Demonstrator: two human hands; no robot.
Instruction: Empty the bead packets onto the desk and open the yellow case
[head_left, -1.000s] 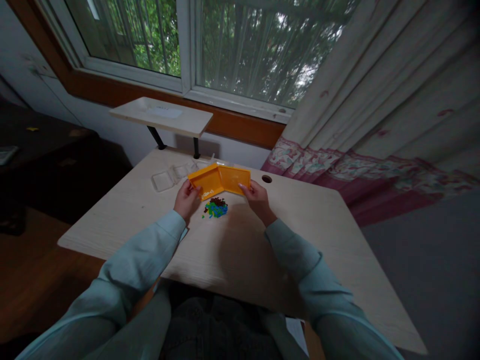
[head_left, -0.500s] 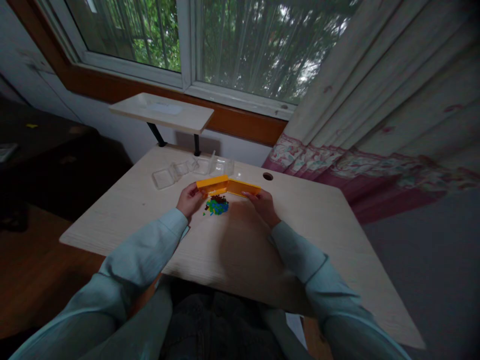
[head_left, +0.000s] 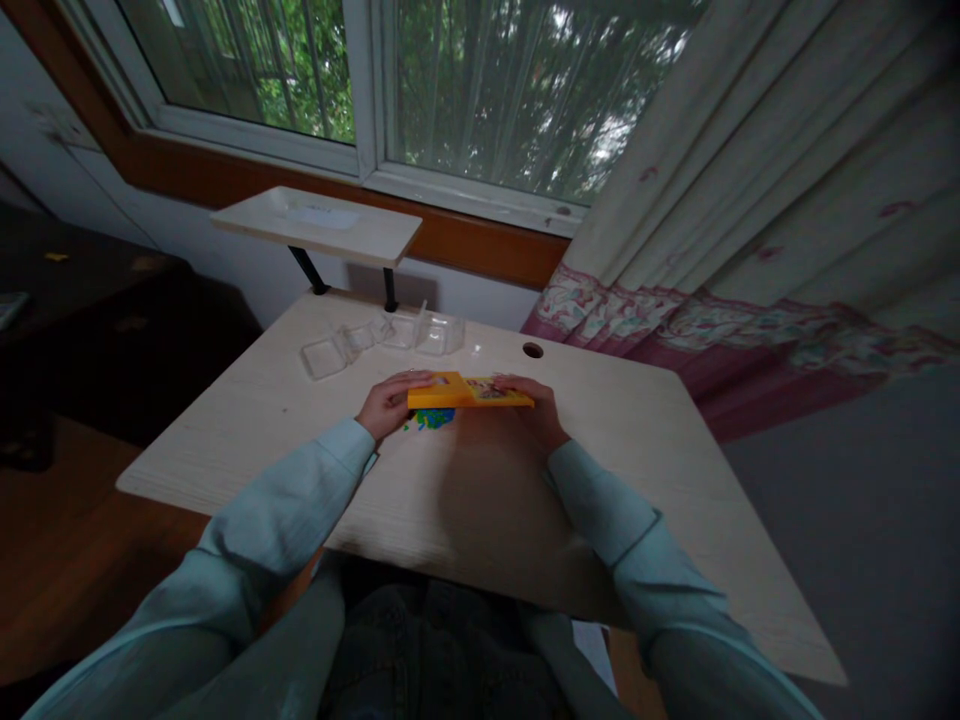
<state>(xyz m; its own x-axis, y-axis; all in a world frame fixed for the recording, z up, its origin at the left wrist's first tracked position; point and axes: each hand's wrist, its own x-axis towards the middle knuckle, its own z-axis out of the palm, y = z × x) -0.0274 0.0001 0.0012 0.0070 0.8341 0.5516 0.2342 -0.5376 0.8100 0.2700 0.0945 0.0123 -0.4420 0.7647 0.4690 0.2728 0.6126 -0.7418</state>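
A yellow-orange hinged box (head_left: 450,391) is spread over the desk with its outer faces up, a printed picture on its right half. My left hand (head_left: 391,402) grips its left end, fingers on top. At the right end my right hand (head_left: 534,402) is closed on the printed half. Beneath and just in front of the box lies a heap of small blue and green pieces (head_left: 435,419), partly covered by it. The inside of the box faces down and is hidden.
Clear plastic containers with lids (head_left: 325,357) stand toward the back left of the wooden desk (head_left: 645,480). A raised shelf (head_left: 322,222) rises behind them. A round cable hole (head_left: 533,350) sits near the back edge, close to the curtain (head_left: 720,290).
Both hands have turned the box over, so its inner side no longer faces me and its outer faces show. It now hides the dark red pieces of the heap.
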